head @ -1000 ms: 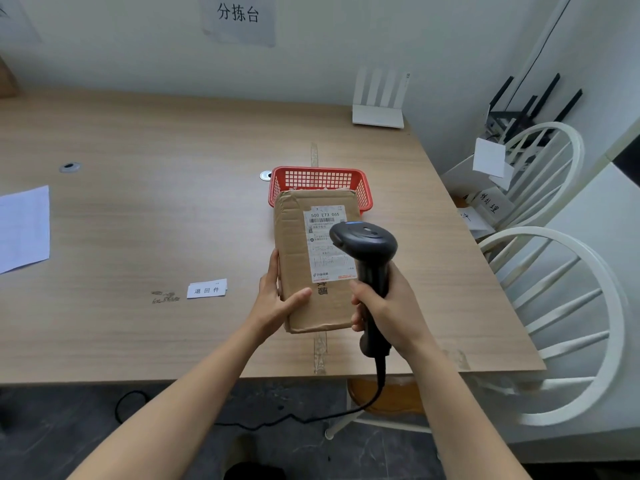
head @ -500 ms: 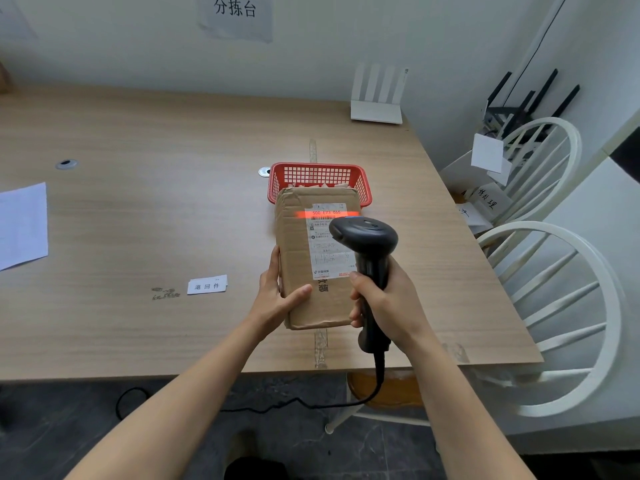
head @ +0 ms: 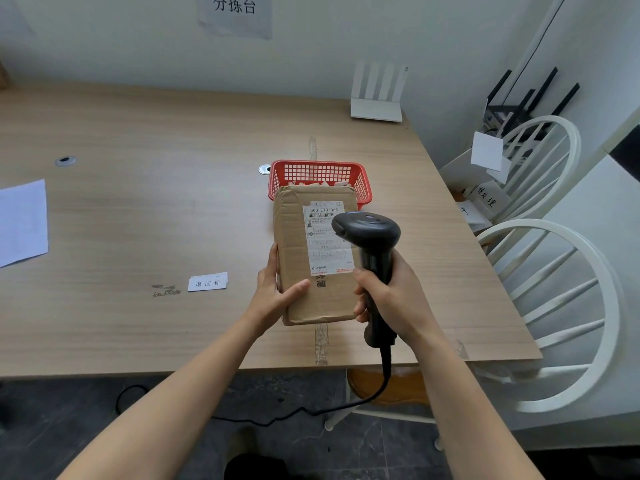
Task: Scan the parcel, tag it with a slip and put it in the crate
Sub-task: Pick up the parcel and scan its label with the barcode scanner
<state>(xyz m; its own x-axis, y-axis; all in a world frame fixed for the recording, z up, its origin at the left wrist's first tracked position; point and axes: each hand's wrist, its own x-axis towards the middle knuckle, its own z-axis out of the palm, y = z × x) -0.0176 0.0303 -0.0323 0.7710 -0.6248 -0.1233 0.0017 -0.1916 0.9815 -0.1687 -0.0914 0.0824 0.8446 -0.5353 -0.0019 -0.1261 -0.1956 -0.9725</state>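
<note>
Here a pale wooden table (head: 145,216) is seen against a white wall, on which a paper sign (head: 235,12) is stuck. A white router (head: 377,98) is set at the table's far right corner, a white sheet (head: 20,223) lies at the left edge, and a small printed slip (head: 207,282) lies flat near the front, well apart from the parcel. Two white spindle chairs (head: 561,306) are placed to the right of the table, and the farther one is loaded with papers and dark objects.

A red mesh crate (head: 318,174) is placed on the table just behind the parcel; small pale pieces, possibly more slips, are visible inside it, though they cannot be made out clearly.

The brown cardboard parcel (head: 294,251) is held above the table by the left hand (head: 277,292), whose fingers are wrapped round its left edge while the thumb is pressed on its top face. Its white shipping label (head: 325,237) is turned upward. A black corded barcode scanner (head: 370,237) is gripped firmly by the right hand (head: 394,299), all fingers being closed round the handle, and its head is held over the label.
</note>
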